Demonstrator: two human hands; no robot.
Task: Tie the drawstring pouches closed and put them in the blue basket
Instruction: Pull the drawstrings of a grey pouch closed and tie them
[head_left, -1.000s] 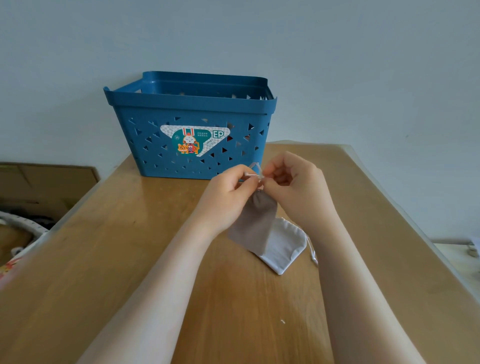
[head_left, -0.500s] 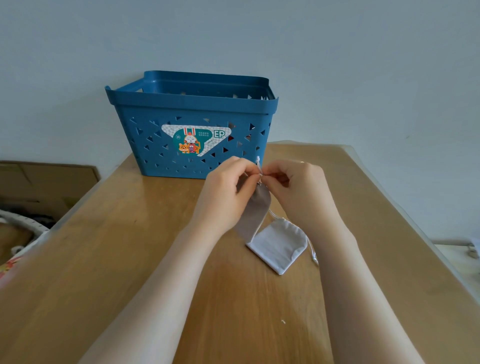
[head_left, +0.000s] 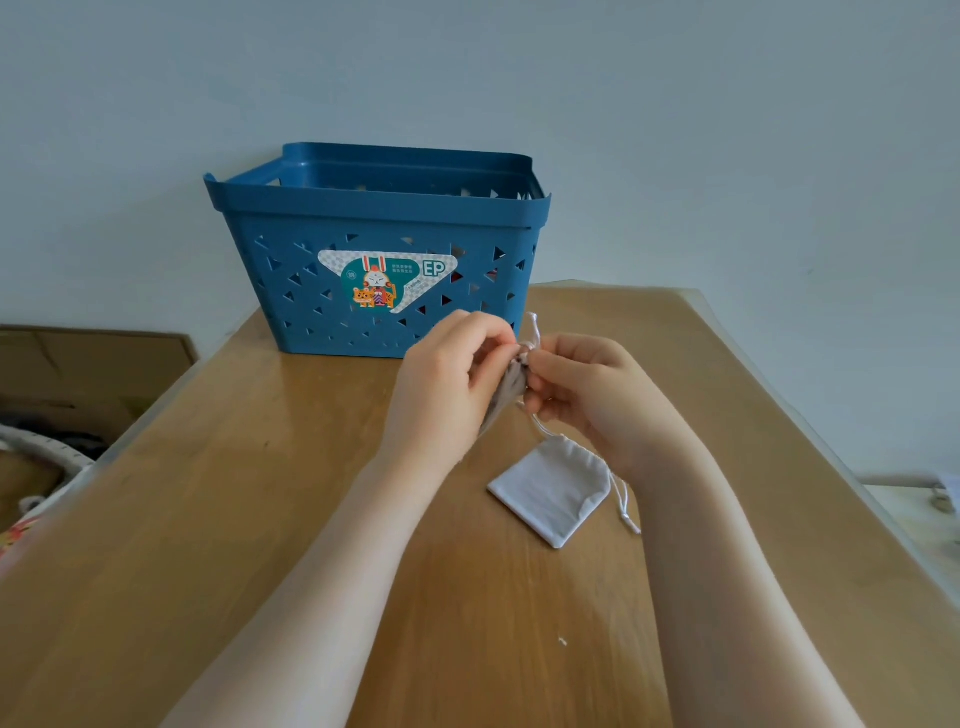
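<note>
Both of your bare arms reach forward over a light brown wooden surface. Your left hand and your right hand meet in the air above it, in front of a dark blue plastic basket with triangular cut-outs. Between them you hold a small grey-brown fabric drawstring pouch; most of it is hidden by your fingers. Your left hand's fingers are curled around the gathered neck of the pouch, and your right hand pinches the pouch's thin white cord at the top, where a short end sticks upward. The knot itself is too small to make out.

A second pouch, a flat white fabric drawstring pouch, lies on the surface just below your right wrist, its cords trailing off to the right. The basket stands at the far edge of the surface against a pale wall, with a colourful cartoon sticker on its near side.
</note>
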